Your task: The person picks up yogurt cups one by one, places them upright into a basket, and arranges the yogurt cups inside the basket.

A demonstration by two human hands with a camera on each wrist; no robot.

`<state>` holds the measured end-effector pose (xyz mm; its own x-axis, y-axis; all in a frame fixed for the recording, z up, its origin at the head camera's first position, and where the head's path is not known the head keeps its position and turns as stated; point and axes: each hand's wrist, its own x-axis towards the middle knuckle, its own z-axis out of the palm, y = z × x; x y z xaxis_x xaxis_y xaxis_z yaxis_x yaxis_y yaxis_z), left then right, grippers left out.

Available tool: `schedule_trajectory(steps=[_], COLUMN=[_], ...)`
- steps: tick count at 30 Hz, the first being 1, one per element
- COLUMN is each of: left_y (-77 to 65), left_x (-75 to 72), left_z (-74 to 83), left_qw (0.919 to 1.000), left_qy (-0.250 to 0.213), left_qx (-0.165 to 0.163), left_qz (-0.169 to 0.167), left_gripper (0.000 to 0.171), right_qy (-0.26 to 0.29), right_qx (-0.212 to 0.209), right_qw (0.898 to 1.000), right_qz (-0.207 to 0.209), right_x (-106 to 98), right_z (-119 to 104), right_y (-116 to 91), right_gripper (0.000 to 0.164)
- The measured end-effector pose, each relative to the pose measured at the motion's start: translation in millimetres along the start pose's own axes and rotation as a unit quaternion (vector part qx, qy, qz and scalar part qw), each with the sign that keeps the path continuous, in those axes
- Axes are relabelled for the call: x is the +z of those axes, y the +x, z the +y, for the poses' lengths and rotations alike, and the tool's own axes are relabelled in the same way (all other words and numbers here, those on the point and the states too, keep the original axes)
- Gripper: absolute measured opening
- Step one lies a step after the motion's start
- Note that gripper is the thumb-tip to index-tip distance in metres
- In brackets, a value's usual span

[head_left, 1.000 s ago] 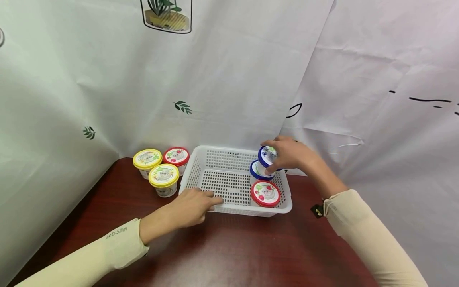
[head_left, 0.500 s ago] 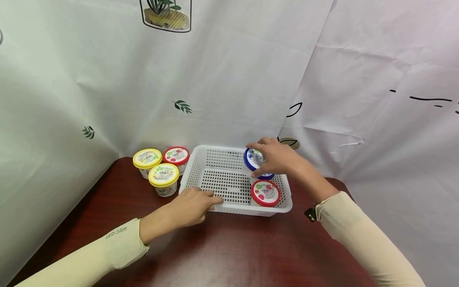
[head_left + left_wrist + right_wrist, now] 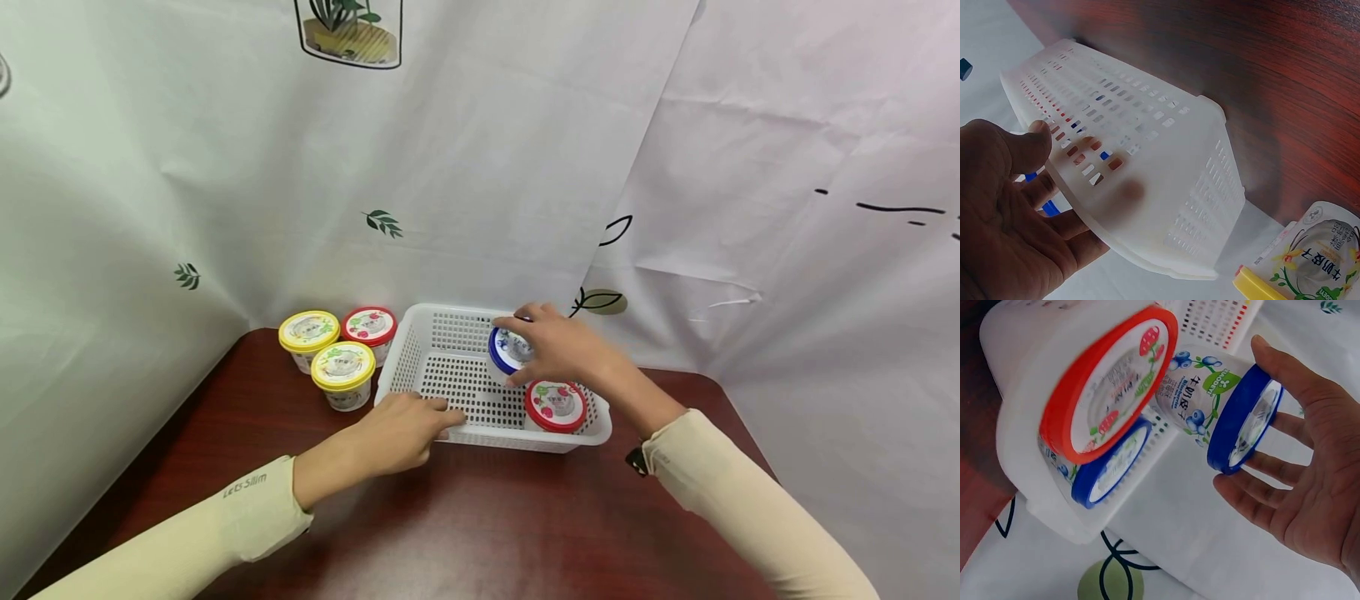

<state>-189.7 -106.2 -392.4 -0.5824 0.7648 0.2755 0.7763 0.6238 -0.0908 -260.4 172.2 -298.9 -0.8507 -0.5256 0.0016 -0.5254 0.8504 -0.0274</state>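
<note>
Right hand [image 3: 558, 343] grasping round blue-lidded white cup [image 3: 507, 354] by lid edge; left hand [image 3: 403, 429] pinching white perforated plastic basket [image 3: 510, 437]. Cup within basket, beside red-lidded cup [image 3: 556, 406], base hidden. Best: level cup, steady rim, gentle release.

On the left sleeve [image 3: 180, 533] is printed "Lets Slim". The blue cup [image 3: 1204, 403] carries the Chinese words "牛奶皮子" on its side — the capitals on its green leaf [image 3: 1221, 383] seem to end with "DEYI", but their beginning is not clear. The yellow cup [image 3: 1310, 256] also bears "牛奶皮子" — smaller characters near it, and those on the red lid [image 3: 1116, 387], are too blurred for reading.
</note>
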Motion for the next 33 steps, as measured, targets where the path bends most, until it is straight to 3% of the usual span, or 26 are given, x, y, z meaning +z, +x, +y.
schedule_trajectory(steps=[21, 33], left_y=[1.6, 1.1], left_x=[-0.3, -2.2], left_z=[0.2, -1.3], left_qw=[0.9999, 0.9999], left_qy=[-0.007, -0.005], left_qx=[-0.010, -0.009], left_qz=[-0.009, -0.013], left_gripper=[0.019, 0.020], right_qy=[0.031, 0.038], right_qx=[-0.029, -0.045], right_qw=[0.998, 0.994], right_qz=[-0.048, -0.093], right_x=[39, 48], right_z=[-26, -31], right_y=[12, 15], right_gripper=[0.097, 0.092])
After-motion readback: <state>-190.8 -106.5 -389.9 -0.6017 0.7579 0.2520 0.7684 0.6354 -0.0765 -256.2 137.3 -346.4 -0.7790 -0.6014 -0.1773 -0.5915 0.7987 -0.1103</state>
